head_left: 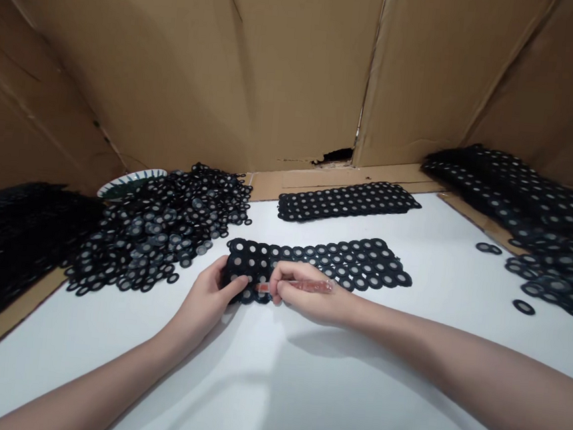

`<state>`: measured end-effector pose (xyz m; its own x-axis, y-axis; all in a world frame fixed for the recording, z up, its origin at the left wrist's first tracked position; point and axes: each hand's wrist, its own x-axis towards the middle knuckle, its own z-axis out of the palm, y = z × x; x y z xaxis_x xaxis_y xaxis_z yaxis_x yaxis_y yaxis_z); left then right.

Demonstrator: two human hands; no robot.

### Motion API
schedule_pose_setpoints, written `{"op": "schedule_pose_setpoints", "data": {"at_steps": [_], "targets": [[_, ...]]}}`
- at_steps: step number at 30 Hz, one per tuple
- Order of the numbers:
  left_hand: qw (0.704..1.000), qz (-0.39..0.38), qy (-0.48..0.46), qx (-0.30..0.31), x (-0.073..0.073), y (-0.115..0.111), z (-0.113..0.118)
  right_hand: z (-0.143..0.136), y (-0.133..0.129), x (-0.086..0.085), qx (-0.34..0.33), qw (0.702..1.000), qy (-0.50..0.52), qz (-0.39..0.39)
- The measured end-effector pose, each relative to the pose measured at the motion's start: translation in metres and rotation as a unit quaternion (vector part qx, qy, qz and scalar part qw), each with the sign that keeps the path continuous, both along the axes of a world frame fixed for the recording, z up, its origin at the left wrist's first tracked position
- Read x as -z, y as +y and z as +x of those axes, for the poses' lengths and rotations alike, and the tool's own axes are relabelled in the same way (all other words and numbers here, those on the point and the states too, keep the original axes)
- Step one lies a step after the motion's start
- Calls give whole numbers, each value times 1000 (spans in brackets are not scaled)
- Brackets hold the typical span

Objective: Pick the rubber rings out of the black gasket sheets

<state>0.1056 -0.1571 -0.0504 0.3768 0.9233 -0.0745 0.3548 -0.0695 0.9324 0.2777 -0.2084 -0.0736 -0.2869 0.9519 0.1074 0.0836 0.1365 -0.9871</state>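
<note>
I see the left hand [215, 286] pinching the left end of the black ring sheet [332, 250] on the white table [326, 392]. The right hand [309, 300] grips a reddish pen-like tool [313, 285], its tip near there.

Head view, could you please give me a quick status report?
Left hand holding left end of near black strip. Right hand holding reddish pen-like tool, tip close to strip. Strip partly hidden by right hand; loose rings heaped farther left.

left hand [212, 292] partly hidden, leftmost stack [8, 244] cut off
</note>
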Motion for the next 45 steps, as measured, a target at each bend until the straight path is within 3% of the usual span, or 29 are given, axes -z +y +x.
{"op": "schedule_pose_setpoints", "data": {"at_steps": [7,14,26,45], "targets": [[1000,-2,6,10,1,0,-1,0,0,0,10,999,-37,17],[996,56,61,43,3,3,-3,1,-2,2,-10,993,-101,55],[978,136,140,78,4,5,-5,-2,-1,5,-17,945,-219,241],[971,156,160,85,10,2,-8,-1,-1,4,-23,955,-199,218]]}}
